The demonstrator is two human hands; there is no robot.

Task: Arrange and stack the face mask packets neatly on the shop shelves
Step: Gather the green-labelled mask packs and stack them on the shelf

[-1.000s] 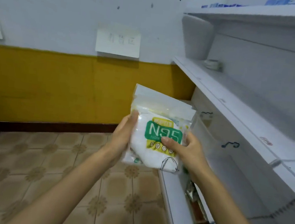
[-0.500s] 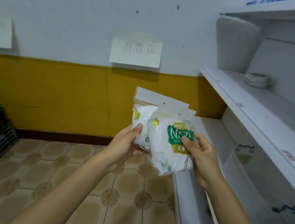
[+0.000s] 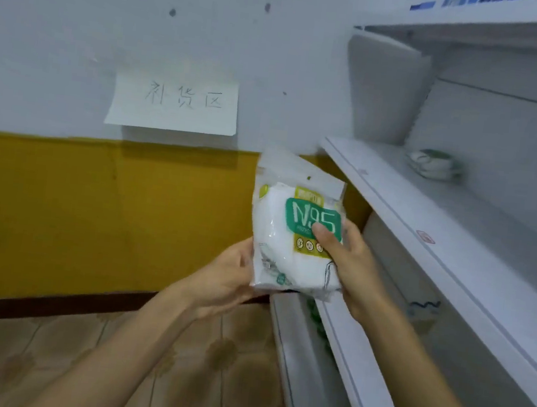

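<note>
- Two hands on it: right hand (image 3: 350, 263) pinches, thumb across the green label; left hand (image 3: 228, 275) cups the lower-left edge.
- Clear plastic N95 mask packet (image 3: 293, 236) held upright, long axis vertical.
- White metal shelf (image 3: 403, 215) at two o'clock, right hand nearer; green-and-white packet pile (image 3: 432, 161) at its back.

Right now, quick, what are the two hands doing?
Left hand: holding the left edge of the N95 mask packets.
Right hand: gripping the same packets, thumb across the front.
</note>
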